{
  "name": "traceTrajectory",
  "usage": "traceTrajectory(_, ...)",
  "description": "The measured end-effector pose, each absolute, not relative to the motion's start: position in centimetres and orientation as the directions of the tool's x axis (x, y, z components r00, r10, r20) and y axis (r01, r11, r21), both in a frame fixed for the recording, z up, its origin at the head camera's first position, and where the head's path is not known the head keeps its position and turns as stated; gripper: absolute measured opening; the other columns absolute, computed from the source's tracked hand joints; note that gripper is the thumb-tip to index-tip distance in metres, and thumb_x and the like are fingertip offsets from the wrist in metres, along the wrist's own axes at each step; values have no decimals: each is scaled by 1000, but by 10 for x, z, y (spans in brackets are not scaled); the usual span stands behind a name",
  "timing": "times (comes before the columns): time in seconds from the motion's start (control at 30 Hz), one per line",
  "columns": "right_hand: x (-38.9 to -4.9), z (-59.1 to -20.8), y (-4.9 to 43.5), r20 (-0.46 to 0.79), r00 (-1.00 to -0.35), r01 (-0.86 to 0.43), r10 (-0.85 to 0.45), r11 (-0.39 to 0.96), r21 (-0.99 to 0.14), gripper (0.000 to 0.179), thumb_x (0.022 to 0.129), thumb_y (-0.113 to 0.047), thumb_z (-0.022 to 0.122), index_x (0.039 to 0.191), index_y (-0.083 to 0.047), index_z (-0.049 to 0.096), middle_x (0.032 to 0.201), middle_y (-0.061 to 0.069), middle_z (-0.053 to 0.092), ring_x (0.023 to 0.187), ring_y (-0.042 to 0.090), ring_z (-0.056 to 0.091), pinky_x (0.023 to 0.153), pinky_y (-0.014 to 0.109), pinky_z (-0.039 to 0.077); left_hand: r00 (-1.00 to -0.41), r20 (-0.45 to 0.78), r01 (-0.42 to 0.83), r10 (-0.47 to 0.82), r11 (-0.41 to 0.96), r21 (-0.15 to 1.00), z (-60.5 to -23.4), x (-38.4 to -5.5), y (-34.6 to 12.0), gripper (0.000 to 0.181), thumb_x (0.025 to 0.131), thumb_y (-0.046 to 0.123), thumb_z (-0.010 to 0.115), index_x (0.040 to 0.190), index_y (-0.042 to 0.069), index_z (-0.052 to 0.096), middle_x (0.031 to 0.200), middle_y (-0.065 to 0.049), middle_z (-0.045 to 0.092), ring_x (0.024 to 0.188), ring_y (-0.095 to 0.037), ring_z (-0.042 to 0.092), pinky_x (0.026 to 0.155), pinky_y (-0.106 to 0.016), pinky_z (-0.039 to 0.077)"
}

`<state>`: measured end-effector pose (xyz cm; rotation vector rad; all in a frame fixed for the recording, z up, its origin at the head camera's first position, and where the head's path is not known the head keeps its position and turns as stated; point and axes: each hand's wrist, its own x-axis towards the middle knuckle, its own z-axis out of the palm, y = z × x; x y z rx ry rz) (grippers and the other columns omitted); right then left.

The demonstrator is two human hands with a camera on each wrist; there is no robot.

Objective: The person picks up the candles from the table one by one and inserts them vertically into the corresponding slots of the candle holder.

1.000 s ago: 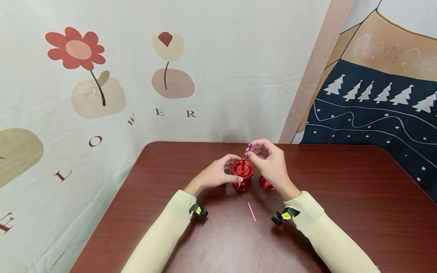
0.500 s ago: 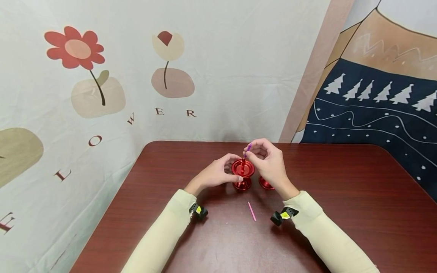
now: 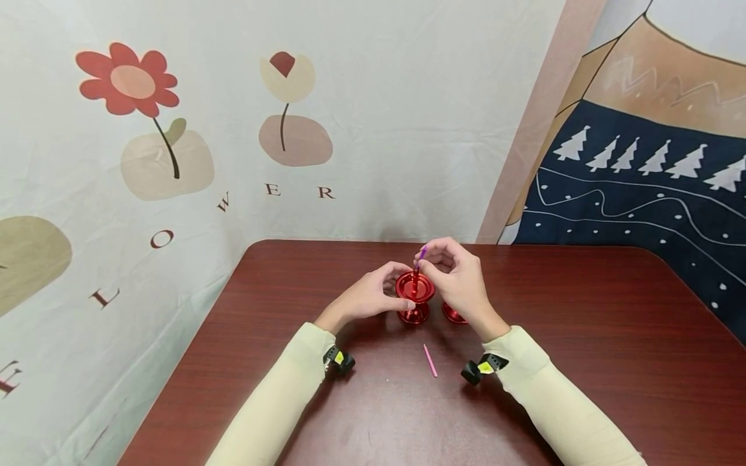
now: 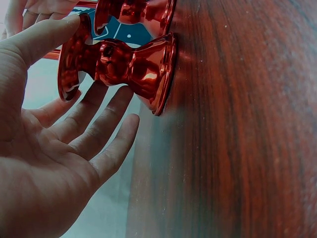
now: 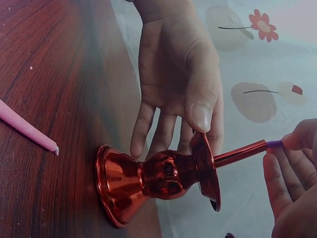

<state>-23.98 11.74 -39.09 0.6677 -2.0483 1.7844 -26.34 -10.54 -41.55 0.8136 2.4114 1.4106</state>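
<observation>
A shiny red metal candlestick (image 3: 414, 315) stands upright on the table, with a dish and a narrow tube (image 5: 241, 153) rising from its middle. My left hand (image 3: 370, 295) holds it by the dish, thumb on the rim and fingers behind. Between thumb and fingertips, my right hand (image 3: 459, 275) pinches a thin purple candle (image 3: 422, 253) over the tube. In the right wrist view the candle's lower end (image 5: 274, 144) meets the tube's mouth. A pink candle (image 3: 430, 360) lies on the table nearer the body.
Just right of the held candlestick stands a second red candlestick (image 3: 452, 313), largely hidden behind the right hand. The dark red wooden table (image 3: 583, 336) backs onto a wall hanging (image 3: 408, 129) printed with flowers and letters.
My right hand has shifted slightly left, bringing the purple candle over the tube and down to its mouth. The left hand and the candlestick have stayed in place.
</observation>
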Motion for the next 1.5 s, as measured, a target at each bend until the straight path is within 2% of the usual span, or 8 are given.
traceTrajectory(0.23,-240,-391,116,542,-831,-555,-124,107,-825,20,98,6,77,116,6,70,107,16,78,98,18,76,86,25,63,-819,76,347,569,386,855,-416,-263,-105,71,92,23,87,152,4,54,133,-11,71,126,-27,69,111,-45,55)
traceTrajectory(0.4,-240,-392,115,551,-825,-563,-123,107,-819,18,97,6,78,114,2,72,106,18,78,97,21,76,85,24,63,-819,76,347,568,385,855,-416,-263,-105,72,92,23,87,153,4,54,133,-12,71,126,-26,69,111,-45,55)
traceTrajectory(0.53,-241,-393,115,555,-822,-568,-124,113,-815,18,98,6,78,115,4,72,106,18,78,97,23,75,85,23,62,-818,79,350,569,384,854,-416,-264,-105,72,92,24,87,153,5,54,134,-12,71,126,-26,69,111,-45,55)
traceTrajectory(0.93,-242,-393,114,558,-819,-572,-131,125,-811,20,97,7,78,116,6,72,105,17,78,95,11,73,82,21,61,-819,77,349,568,387,853,-416,-264,-106,72,92,24,87,153,5,54,134,-12,71,128,-28,68,111,-47,55)
traceTrajectory(1.2,-241,-394,115,556,-821,-571,-130,154,-807,18,98,3,79,115,0,74,105,14,79,93,17,72,81,21,60,-819,76,349,569,389,853,-418,-265,-105,72,92,24,87,153,5,54,134,-11,71,128,-28,68,112,-47,54)
traceTrajectory(1.5,-240,-393,115,564,-814,-580,-135,173,-796,18,98,3,79,116,1,74,104,12,78,91,17,70,78,20,57,-821,77,351,565,394,850,-417,-263,-106,73,92,25,87,153,5,54,135,-11,70,128,-27,68,112,-46,54)
